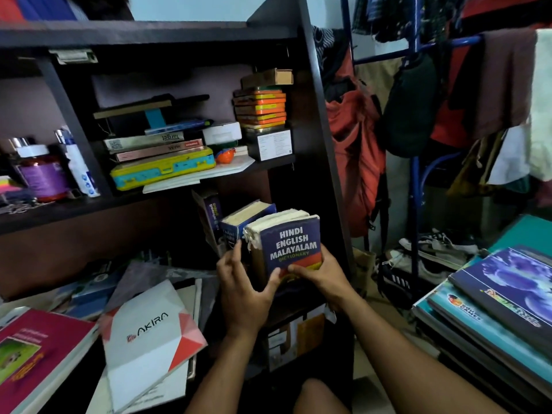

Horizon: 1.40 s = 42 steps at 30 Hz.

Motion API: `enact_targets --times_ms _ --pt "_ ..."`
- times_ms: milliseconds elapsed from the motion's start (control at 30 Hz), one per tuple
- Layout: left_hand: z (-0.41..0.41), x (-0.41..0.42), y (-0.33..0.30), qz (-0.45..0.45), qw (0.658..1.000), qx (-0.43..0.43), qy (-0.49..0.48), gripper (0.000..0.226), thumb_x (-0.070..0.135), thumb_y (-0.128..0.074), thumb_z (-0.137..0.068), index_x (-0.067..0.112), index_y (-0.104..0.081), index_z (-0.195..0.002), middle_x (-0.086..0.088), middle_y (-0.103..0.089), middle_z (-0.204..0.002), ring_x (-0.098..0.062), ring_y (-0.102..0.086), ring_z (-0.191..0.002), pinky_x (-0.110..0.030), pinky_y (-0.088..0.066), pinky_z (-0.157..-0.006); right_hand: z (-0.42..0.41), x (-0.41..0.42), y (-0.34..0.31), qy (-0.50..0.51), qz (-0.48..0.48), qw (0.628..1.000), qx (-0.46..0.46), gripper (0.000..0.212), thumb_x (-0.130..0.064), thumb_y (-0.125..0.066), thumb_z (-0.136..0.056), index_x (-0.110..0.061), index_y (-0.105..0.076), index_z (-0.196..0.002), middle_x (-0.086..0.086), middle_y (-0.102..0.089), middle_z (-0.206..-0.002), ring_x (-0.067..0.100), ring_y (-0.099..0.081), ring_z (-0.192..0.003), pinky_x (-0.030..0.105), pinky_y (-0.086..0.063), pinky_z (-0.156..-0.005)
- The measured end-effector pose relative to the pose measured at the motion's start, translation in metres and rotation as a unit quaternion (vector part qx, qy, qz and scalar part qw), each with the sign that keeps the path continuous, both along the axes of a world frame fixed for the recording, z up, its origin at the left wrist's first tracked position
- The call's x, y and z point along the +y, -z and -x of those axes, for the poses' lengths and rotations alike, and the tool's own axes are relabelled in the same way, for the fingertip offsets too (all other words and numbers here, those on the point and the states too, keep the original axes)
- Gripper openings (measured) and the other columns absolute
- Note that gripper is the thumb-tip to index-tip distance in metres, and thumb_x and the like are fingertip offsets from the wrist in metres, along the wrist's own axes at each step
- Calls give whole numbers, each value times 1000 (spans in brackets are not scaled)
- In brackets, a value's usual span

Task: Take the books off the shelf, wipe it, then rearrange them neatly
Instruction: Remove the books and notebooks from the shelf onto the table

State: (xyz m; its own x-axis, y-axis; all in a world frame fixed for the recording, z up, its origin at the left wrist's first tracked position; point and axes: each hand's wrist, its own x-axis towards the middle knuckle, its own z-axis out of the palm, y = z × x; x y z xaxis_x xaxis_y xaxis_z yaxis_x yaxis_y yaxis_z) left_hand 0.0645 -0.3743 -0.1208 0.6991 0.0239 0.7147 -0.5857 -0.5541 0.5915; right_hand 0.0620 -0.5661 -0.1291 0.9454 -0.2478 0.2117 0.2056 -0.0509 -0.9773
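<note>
We hold the dictionary [291,245] upright in front of the lower shelf [149,204] opening, its blue cover reading "Hindi English Malayalam Dictionary" facing us and its worn page edges turned up and left. Our right hand [321,274] grips its lower right corner, thumb laid across the cover's bottom edge; our left hand [243,289] clasps the lower left, thumb on the cover and fingers curled round the spine side. Just behind it, a second blue book [239,224] stands inside the shelf, touching or nearly touching the dictionary, and a slimmer dark book [210,216] leans behind that one. On the shelf above lie a yellow case [162,170] under a small pile of books [155,143], and to the right an orange stack [260,107]. Lower left, a white Akira folder [149,333] rests on scattered papers beside a pink book [38,351]. At right, a pile of large books [493,306] sits on a surface, with clothes [355,150] hanging from a blue rack [415,162] beyond.
</note>
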Motion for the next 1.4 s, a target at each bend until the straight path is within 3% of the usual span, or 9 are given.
enact_targets --times_ms 233,400,567,767,867,1000,1100,1267,1400 --pt "29 -20 15 -15 998 63 5 96 63 -68 -81 10 -37 -155 -11 -33 -149 -29 -37 -136 -45 -45 -109 33 2 -6 -22 42 999 -1 62 -18 -92 -71 -25 -63 -126 -1 -75 -115 20 -69 -114 35 -56 -97" --pt "40 -19 9 103 979 127 126 84 43 -79 -79 30 -34 -149 -1 -38 -153 -18 -38 -140 -35 -42 -111 65 7 -15 37 120 992 -30 63 -53 -89 -64 -66 -56 -115 -10 -57 -125 5 -59 -117 35 -52 -100" --pt "63 -25 -21 105 932 159 308 81 28 -85 -82 33 -29 -141 11 -63 -132 -6 -63 -120 -20 -53 -94 125 -20 -24 72 101 991 -48 72 -51 -93 -67 -40 -61 -131 6 -59 -135 19 -59 -126 48 -53 -102" --pt "119 -89 -78 -1 866 220 449 56 34 -85 -78 33 -56 -126 23 -73 -110 3 -68 -100 -19 -55 -85 238 -72 -68 136 85 986 -34 54 -8 -82 -81 -3 -57 -129 4 -75 -115 15 -71 -107 31 -56 -90" --pt "167 -127 -96 11 820 257 511 53 32 -81 -78 19 -62 -126 5 -76 -115 -12 -71 -104 -28 -57 -88 305 -96 -88 160 63 985 -10 65 -18 -85 -79 -10 -51 -134 3 -74 -117 20 -71 -109 32 -58 -90" --pt "253 -182 -103 2 737 341 583 31 9 -73 -91 8 -66 -121 -8 -77 -112 -20 -73 -96 -31 -59 -80 413 -128 -92 201 2 978 47 41 -22 -64 -75 -16 -58 -115 -3 -70 -85 10 -66 -70 26 -53 -62" --pt "305 -214 -100 -55 702 344 621 31 14 -71 -94 17 -66 -125 0 -77 -114 -23 -73 -106 -40 -58 -93 484 -143 -84 243 -46 966 79 52 -25 -66 -74 -23 -56 -125 9 -71 -101 22 -67 -85 41 -51 -73" --pt "367 -255 -93 -146 649 319 676 61 26 -81 -88 39 -53 -140 13 -70 -125 -8 -69 -110 -22 -56 -86 563 -178 -62 351 -117 927 56 57 -25 -79 -78 -16 -56 -129 13 -74 -117 40 -69 -110 64 -48 -101" --pt "394 -292 -92 -200 653 283 674 79 28 -85 -84 41 -42 -149 29 -56 -134 9 -60 -116 -25 -52 -99 587 -209 -62 427 -153 890 36 37 -23 -71 -91 -7 -63 -123 12 -77 -106 31 -71 -93 46 -53 -82"
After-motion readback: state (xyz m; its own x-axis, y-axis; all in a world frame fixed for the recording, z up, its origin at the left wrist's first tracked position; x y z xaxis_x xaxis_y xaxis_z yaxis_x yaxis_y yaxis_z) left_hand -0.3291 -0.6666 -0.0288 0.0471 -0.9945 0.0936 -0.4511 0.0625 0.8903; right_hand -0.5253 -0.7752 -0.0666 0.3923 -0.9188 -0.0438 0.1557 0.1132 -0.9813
